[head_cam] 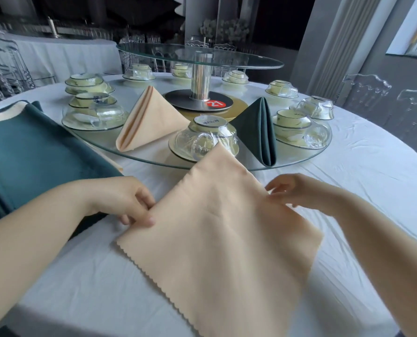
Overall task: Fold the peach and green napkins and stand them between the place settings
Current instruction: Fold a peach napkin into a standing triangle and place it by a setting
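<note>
The left hand [134,205] pinches the upper-left edge of the flat peach napkin [217,239], its grip narrow, thumb and fingers closed on the cloth. The right hand [292,190] is at the upper-right edge, but blur hides whether its grip holds it. The napkin lies on the tabletop [360,166] as a diamond. Its far point overlaps the turntable [129,154] rim, and its near corner is cut off. A folded peach napkin [149,117] and a green napkin [258,132] stand on the turntable.
</note>
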`<state>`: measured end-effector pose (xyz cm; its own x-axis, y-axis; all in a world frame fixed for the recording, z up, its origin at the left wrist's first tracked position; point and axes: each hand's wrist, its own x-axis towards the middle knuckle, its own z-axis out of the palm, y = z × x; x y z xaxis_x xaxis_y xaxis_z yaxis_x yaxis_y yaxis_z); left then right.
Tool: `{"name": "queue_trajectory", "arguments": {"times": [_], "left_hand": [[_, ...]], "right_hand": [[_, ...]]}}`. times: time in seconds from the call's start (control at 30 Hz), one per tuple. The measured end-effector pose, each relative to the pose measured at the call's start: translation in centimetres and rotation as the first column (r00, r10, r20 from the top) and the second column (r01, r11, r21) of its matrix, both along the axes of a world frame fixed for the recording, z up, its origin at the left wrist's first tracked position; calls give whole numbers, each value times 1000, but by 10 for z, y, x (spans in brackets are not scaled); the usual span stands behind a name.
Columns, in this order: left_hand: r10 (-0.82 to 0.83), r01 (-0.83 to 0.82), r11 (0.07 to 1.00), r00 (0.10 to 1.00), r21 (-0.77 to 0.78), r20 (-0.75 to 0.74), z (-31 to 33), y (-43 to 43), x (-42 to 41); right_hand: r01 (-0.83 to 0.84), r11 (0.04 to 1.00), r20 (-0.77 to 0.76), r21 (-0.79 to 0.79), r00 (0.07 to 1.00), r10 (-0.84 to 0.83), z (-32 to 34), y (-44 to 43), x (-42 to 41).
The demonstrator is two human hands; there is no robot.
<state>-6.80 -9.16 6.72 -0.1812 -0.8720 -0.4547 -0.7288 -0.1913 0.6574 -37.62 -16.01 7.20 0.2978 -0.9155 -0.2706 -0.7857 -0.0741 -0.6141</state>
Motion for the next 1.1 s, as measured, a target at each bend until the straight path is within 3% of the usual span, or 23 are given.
{"name": "queue_trajectory", "arguments": {"times": [0.13, 0.23, 0.43, 0.6, 0.7, 0.77, 0.87, 1.1], "left_hand": [[9, -6, 999, 996, -37, 94, -4, 15, 3], [13, 6, 995, 984, -102, 178, -8, 17, 0], [91, 31, 934, 943, -355, 320, -11, 16, -4], [169, 99, 796, 911, -598, 376, -27, 19, -2], [124, 302, 551, 892, -778, 434, -41, 29, 8], [77, 297, 497, 921, -816, 382, -49, 33, 16], [81, 110, 507, 981, -855, 175, -55, 34, 25], [18, 141, 534, 984, -834, 178, -58, 37, 29]], "right_hand": [[-39, 997, -174, 68, 983, 50, 3, 20, -27], [-30, 998, -220, 61, 975, 42, 0, 31, -31], [14, 992, -333, -127, 941, -56, -8, 33, -19], [33, 960, -252, -279, 962, -107, -17, 35, -20], [-7, 895, -239, -446, 965, -112, -30, 44, -26], [-67, 827, -250, -558, 964, -90, -36, 50, -33], [-121, 785, -286, -608, 955, -74, -40, 56, -40], [-153, 771, -338, -618, 937, -84, -43, 58, -42]]}}
